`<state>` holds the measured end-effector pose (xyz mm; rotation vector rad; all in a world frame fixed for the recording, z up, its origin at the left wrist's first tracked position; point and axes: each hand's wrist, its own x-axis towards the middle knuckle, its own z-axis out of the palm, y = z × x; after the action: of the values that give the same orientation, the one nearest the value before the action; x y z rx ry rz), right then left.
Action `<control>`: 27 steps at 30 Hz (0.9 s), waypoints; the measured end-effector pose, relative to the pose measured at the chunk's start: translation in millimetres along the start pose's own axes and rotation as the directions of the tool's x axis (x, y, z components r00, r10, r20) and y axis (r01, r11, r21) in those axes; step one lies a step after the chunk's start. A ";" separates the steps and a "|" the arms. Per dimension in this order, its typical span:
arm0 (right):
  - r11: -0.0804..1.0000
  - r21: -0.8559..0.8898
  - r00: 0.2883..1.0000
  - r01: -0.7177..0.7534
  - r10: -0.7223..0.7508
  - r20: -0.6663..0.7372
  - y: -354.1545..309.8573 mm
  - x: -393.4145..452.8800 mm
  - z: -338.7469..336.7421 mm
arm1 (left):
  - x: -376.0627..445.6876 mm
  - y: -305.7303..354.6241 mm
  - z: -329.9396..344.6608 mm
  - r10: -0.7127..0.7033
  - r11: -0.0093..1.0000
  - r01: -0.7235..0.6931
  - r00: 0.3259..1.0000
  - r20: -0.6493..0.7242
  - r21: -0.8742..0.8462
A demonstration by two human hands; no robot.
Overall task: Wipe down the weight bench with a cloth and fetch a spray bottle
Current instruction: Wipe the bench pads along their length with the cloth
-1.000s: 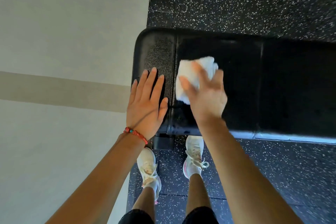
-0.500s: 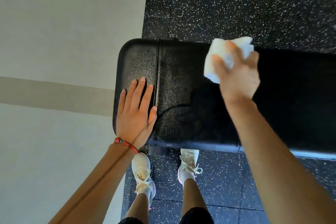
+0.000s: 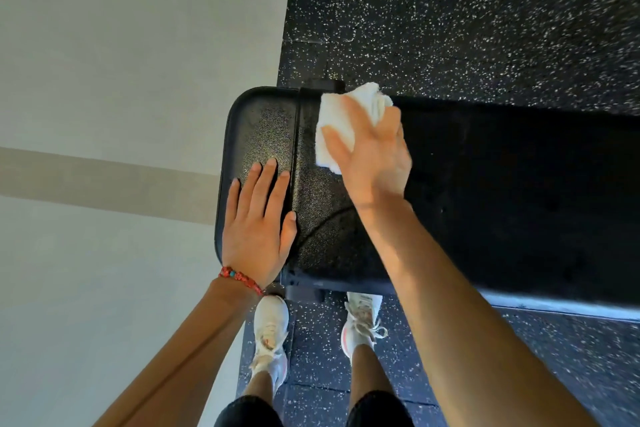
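The black padded weight bench (image 3: 502, 201) runs from the centre to the right edge, its rounded end pad at the left. A white folded cloth (image 3: 337, 118) lies on the far part of the bench, just right of the seam between the pads. My right hand (image 3: 374, 152) holds the cloth against the pad, thumb across it and fingers curled over its far side. My left hand (image 3: 258, 222) rests flat on the end pad with straight fingers; a red bead bracelet circles its wrist. No spray bottle is in view.
Black speckled rubber flooring (image 3: 467, 17) surrounds the bench. A pale wall with a tan stripe (image 3: 104, 177) fills the left side. My feet in white shoes (image 3: 270, 326) stand at the bench's near edge, by its frame leg (image 3: 304, 291).
My right hand swept the cloth from near the seam out to the right and far edge, then back left toward the seam. My left hand stayed flat on the end pad.
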<state>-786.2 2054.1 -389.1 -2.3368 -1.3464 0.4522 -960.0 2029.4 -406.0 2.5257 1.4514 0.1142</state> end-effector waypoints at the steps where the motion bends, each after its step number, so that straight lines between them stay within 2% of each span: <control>1: 1.000 -0.016 1.000 -0.016 0.016 -0.012 12.1 -1.7 -5.7 | 0.1 -0.2 0.1 0.000 1.000 0.000 1.000 0.003 0.001; 4: 0.984 -0.068 0.983 -0.163 0.156 -0.096 52.2 -12.5 -25.2 | 0.3 -1.4 0.4 0.001 1.000 -0.001 1.000 0.014 -0.007; 6: 0.964 -0.042 0.953 -0.262 0.251 -0.168 70.7 -22.4 -35.7 | 0.2 -1.8 0.4 0.005 1.000 -0.004 1.000 0.021 -0.026; 10: 0.931 0.030 0.902 -0.364 0.361 -0.236 56.6 -33.1 -26.8 | -1.0 -5.4 -1.7 0.027 0.996 -0.025 0.999 0.017 -0.082; 12: 0.939 0.037 0.919 -0.341 0.342 -0.198 31.7 -45.5 -11.3 | -2.8 -9.8 -3.5 0.065 0.993 -0.063 0.998 0.017 -0.101; 15: 0.971 0.054 0.968 -0.233 0.237 -0.078 -7.0 -76.1 13.0 | -8.9 -18.3 -6.5 0.145 0.985 -0.144 0.989 0.013 -0.094; 18: 0.990 -0.017 0.986 -0.142 0.140 -0.092 -14.9 -89.0 16.4 | -18.3 -25.2 -7.5 0.203 0.977 -0.200 0.978 0.040 -0.074; 20: 0.984 -0.103 0.987 -0.146 0.137 -0.087 0.6 -88.1 6.4 | -20.5 -27.8 -8.4 0.228 0.973 -0.225 0.972 0.060 -0.060; 22: 0.963 -0.087 0.958 -0.256 0.241 -0.156 28.1 -93.1 -7.7 | -21.9 -29.0 -8.8 0.240 0.970 -0.237 0.968 0.073 -0.056; 24: 0.924 -0.040 0.900 -0.379 0.359 -0.248 52.5 -102.6 -21.0 | -23.3 -29.0 -9.7 0.246 0.969 -0.242 0.966 0.077 -0.057; 27: 0.888 -0.001 0.847 -0.460 0.438 -0.302 59.9 -115.5 -21.3 | -24.1 -28.3 -11.6 0.242 0.969 -0.236 0.966 0.089 -0.076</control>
<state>-787.5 1922.3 -391.4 -2.6535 -0.6812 0.1701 -998.1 2024.2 -400.2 2.6036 1.0856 0.0753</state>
